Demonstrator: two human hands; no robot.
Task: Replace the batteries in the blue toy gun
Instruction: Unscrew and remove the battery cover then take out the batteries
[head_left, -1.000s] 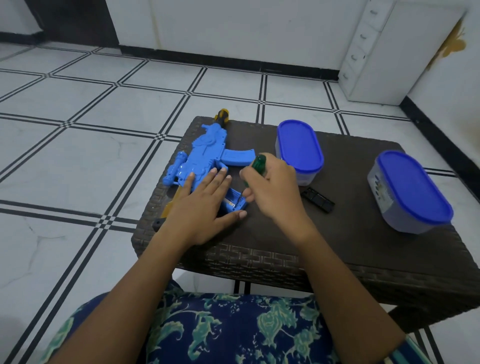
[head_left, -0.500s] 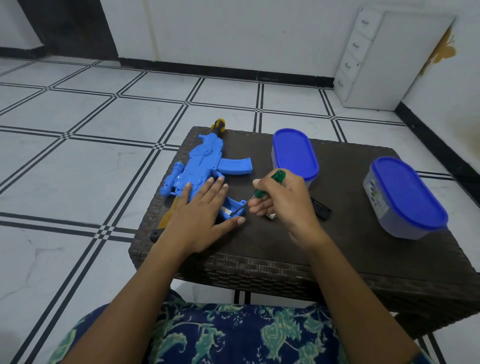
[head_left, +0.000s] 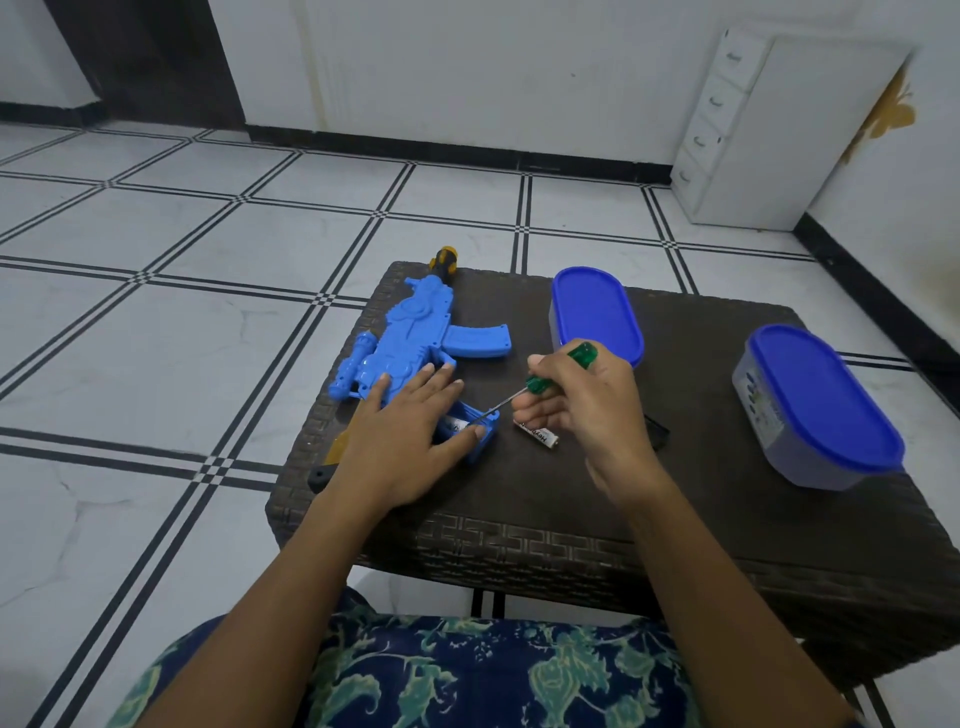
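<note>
Pinning the blue toy gun (head_left: 415, 332) flat w/ left hand (head_left: 410, 436), fingers spread; right hand (head_left: 576, 405) gripping green screwdriver (head_left: 545, 379), prying in the grip compartment, prob. at a battery (head_left: 457, 423). Tip could slip, flicking it off the table (head_left: 701, 519).

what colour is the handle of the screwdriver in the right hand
Translucent green, seen in the head view: the screwdriver handle sticks out above the right hand.

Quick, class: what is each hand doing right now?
Left hand: open, pressed flat on the toy gun.
Right hand: closed, holding the screwdriver.
</note>
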